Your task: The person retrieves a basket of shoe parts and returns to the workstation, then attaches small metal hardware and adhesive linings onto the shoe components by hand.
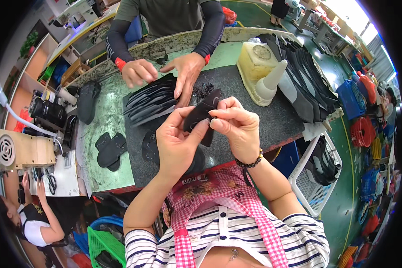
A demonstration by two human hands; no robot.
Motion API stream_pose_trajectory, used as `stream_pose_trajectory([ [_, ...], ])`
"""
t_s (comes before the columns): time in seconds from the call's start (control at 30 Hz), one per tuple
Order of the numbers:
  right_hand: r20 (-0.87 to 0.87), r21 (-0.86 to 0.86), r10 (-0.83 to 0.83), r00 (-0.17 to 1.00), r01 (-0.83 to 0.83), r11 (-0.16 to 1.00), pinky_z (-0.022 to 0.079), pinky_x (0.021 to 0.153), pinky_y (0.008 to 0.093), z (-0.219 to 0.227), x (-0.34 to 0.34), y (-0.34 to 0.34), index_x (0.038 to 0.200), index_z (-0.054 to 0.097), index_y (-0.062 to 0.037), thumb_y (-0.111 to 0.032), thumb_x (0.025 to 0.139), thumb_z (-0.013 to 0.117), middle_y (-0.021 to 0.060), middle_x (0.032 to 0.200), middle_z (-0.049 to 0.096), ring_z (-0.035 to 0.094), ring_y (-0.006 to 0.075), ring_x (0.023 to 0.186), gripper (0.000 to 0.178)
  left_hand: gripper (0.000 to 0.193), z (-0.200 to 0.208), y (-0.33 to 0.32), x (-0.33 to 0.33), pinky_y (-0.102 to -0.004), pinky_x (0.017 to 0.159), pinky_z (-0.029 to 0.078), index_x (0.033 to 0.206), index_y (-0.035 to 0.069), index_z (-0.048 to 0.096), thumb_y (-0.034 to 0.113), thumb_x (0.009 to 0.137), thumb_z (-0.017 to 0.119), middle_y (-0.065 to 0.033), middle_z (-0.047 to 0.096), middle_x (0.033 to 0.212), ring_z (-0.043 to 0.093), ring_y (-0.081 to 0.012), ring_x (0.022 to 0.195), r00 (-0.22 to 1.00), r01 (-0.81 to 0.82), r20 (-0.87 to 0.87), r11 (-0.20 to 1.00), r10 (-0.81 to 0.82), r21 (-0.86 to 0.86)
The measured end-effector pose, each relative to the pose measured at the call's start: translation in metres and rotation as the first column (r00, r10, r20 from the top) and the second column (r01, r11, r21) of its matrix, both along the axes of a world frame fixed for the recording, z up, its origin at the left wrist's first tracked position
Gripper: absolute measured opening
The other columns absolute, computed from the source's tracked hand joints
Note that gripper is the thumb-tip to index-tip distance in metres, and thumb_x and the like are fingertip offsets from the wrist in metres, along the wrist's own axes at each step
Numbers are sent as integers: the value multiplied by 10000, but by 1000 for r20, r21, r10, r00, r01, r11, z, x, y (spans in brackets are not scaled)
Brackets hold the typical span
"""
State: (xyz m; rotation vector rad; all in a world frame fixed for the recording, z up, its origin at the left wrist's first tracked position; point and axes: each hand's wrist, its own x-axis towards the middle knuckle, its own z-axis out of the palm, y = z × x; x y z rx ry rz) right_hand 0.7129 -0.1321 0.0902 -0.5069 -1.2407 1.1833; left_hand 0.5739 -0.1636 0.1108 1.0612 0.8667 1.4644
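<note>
My left hand (176, 138) pinches a small black fabric shoe piece (202, 109), holding it up over the dark work slab. Thumb and fingertips of my right hand (239, 125) close on the same piece's right edge; whether they also grip something tiny is hidden. Pale curved marks show on the piece. Just beyond it lies a heap of tiny shiny black bits (203, 90). Left of my hands, a row of stacked black shoe pieces (151, 100) rests on the slab. More black cut pieces (150, 145) lie partly behind my left hand.
Across the table, a co-worker's hands (183, 73) touch the stack. A yellowed container (256, 58) and a white cone-tipped bottle (271, 82) stand right, before piled black shoe parts (301, 73). A white basket (295, 181) sits lower right. Left are loose black pieces (110, 149) and a beige machine (27, 149).
</note>
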Motion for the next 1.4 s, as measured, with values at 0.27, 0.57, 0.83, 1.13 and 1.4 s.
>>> stream_pose_trajectory([
  [0.27,-40,56,-133,990,135,989,417,683,203,1,-6,-10,855,694,-15,0,695,744,10,854,518,497,81,789,169,252,4,-11,3,-167,617,468,1022,-22,544,20,803,663,-35,639,848,575,-37,758,975,-35,-213,993,57,109],
  [0.57,-207,-241,2,978,-53,969,408,634,204,-2,13,-31,838,678,-27,-91,750,735,-20,825,492,458,52,722,124,305,6,-14,10,-259,777,461,1045,-65,515,30,795,661,-125,600,949,580,-155,858,771,124,-614,904,172,409],
  [0.83,-25,200,-550,835,543,815,445,588,240,-8,41,-48,837,682,-54,-60,689,745,41,807,537,558,140,690,161,368,11,-9,43,-221,773,445,1135,-62,491,28,816,652,-95,600,1004,571,-129,882,837,264,-529,949,-139,169],
  [1.13,-35,157,-463,886,462,873,457,618,258,-12,35,-51,808,627,-49,-45,671,747,52,875,534,561,152,724,182,349,4,-24,35,-268,828,467,1191,-77,448,-18,866,559,-147,569,1081,560,-178,978,748,239,-664,929,10,283],
  [1.4,5,21,-435,901,435,900,460,661,258,2,53,-57,1061,470,-70,-36,609,773,45,929,450,507,142,758,545,295,4,-16,42,-245,724,475,1123,-79,494,56,874,578,-134,600,968,582,-155,874,762,297,-647,901,-25,315],
])
